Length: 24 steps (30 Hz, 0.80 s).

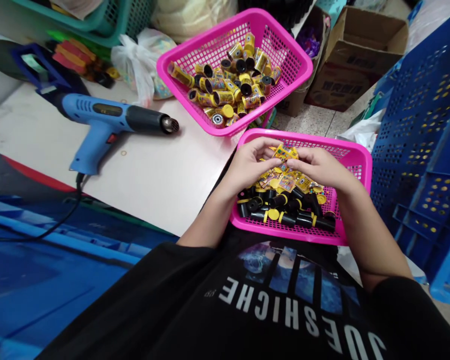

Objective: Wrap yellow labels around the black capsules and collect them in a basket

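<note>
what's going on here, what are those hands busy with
A person's left hand and right hand hold a yellow printed wrapper between their fingers, above the nearer pink basket. In that basket, more loose wrappers lie beside black tubes with yellow caps. The farther pink basket holds many tubes with yellow printed covering. A blue heat gun lies on the pale tabletop, with neither hand on it.

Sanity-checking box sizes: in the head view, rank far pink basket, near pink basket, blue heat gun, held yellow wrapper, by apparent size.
1. Far pink basket and near pink basket: look alike, differing camera distance, so not ranked
2. Blue heat gun
3. Yellow wrapper
</note>
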{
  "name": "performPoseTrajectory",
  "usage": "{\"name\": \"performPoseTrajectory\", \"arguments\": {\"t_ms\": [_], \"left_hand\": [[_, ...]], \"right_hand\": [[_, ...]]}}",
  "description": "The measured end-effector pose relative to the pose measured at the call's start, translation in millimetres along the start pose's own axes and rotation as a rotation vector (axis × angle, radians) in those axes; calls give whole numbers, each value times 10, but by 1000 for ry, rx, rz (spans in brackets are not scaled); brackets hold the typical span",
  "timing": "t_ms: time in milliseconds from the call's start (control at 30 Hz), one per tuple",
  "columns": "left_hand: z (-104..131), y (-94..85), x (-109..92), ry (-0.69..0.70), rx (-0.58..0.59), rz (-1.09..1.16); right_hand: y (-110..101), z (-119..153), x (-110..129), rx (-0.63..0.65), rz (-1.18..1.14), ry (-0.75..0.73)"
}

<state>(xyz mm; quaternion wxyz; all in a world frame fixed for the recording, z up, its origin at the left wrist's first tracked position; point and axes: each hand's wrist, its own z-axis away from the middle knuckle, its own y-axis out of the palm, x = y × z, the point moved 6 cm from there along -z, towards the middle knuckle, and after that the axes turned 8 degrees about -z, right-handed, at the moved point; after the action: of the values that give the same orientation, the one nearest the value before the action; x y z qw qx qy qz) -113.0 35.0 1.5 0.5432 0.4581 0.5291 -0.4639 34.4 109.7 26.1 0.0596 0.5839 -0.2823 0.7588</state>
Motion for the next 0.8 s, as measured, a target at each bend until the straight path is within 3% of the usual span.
{"name": "performPoseTrajectory", "arguments": {"t_ms": [133,300,400,433,500,600,700,800], "left_hand": [[-13,-92,42,-27,-42,-34],[-13,-153,157,-76,-87,-60],[7,-159,152,-39,-84,2],[16,-149,149,-37,-73,22],[36,-121,151,-63,-47,28],[62,-123,171,-122,-93,-35],[75,-166,165,-110,-183,-33],[88,-195,159,-79,-217,66]], "right_hand": [[-13,-27,-74,-73,183,66],[-11,-21,-329,-26,496,223],[19,71,-357,-94,644,197],[86,110,-344,-69,640,148],[312,200,-342,96,554,64],[623,340,-396,299,416,46],[695,423,-426,251,287,57],[551,509,-425,102,70,99]]}}
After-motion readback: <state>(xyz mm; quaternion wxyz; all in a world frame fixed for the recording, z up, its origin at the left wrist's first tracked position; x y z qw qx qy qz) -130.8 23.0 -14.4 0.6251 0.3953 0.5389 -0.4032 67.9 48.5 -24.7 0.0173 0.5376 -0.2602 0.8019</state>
